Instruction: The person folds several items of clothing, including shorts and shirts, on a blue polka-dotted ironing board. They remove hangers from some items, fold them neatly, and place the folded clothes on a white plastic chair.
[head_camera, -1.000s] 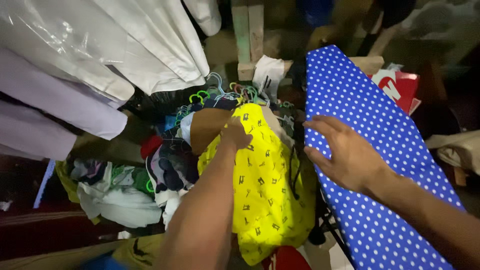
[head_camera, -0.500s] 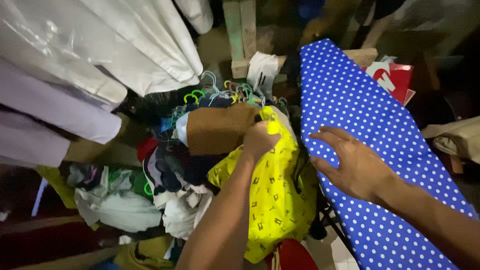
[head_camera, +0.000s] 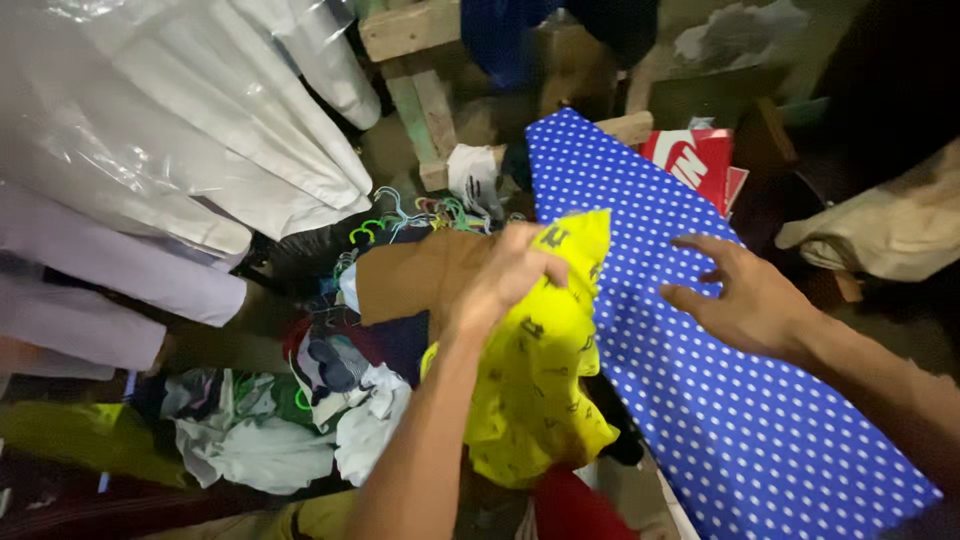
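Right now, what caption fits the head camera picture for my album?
Left hand lifts a yellow patterned garment beside a blue dotted ironing board; right hand hovers above it.

At the centre of the frame the cloth (head_camera: 535, 370) is bright yellow, scattered with small dark printed figures. The ironing board (head_camera: 720, 400), running from upper centre to lower right, is deep blue with an even pattern of small white dots, while the box (head_camera: 700, 165) at the upper right is red with white marking. In the upper left the shirts (head_camera: 180, 130) are plain white and pale lilac, the folded garment (head_camera: 410, 280) left of centre is plain brown, and the hangers (head_camera: 420, 212) above it are green, pink and light blue.
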